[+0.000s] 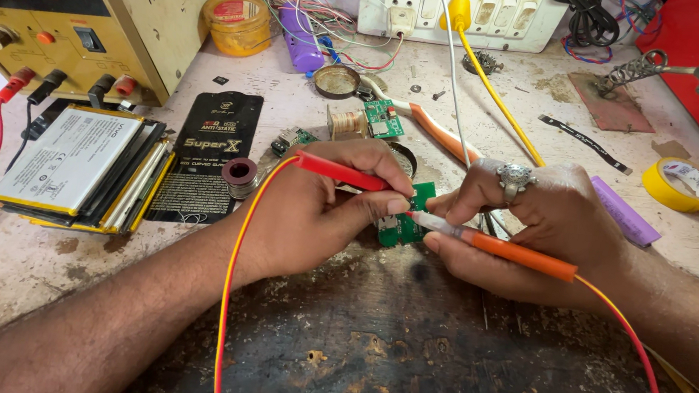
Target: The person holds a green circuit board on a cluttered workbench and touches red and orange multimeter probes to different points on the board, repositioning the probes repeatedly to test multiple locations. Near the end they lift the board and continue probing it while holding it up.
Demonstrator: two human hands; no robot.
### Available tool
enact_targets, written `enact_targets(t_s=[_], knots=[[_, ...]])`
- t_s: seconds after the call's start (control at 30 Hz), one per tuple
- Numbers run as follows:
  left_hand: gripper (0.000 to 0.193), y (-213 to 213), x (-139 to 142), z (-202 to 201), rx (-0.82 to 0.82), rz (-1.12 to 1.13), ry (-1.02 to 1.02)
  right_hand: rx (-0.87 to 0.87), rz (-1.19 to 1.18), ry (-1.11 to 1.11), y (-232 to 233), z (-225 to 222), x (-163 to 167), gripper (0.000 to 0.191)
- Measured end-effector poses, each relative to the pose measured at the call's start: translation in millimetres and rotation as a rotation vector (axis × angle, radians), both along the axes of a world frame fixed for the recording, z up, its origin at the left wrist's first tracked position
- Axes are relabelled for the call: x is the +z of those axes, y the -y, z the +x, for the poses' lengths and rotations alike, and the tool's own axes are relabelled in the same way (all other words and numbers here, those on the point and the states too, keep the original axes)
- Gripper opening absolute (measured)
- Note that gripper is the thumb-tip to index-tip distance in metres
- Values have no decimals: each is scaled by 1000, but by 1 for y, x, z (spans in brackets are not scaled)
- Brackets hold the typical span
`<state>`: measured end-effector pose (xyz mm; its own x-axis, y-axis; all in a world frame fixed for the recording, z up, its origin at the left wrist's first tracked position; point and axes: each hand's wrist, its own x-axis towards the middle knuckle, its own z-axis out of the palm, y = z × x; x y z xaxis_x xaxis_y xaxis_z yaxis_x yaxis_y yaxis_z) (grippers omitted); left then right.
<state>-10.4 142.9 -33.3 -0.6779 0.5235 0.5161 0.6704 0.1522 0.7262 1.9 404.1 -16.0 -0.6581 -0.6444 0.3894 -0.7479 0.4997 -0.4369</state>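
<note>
Green circuit board (402, 225) mid-bench; left hand (314, 210) grip clenched on red probe (343, 173), right hand (534, 231) on orange probe (523, 256); clutter close.

the worktop (35, 269) is pale, stained and scuffed, with a dark worn patch (402, 355) at its near edge. on it lie a stack of flat phone batteries (70, 165) at the left, a black packet (208, 157) beside them, a small solder spool (241, 176), a green circuit board (404, 223) in the middle, a purple strip (625, 213), a roll of yellow tape (681, 183) and an amber tin (236, 23) at the back.
</note>
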Motion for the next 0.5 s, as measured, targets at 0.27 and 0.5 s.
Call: enact_targets(t_s=[0.27,0.5], knots=[[8,0,-8,-9,-34,15,-23,-59,26,23,4,-1,2,18],[7,11,-37,-29,-20,-5,-41,-103,47,72,19,-14,-23,17]])
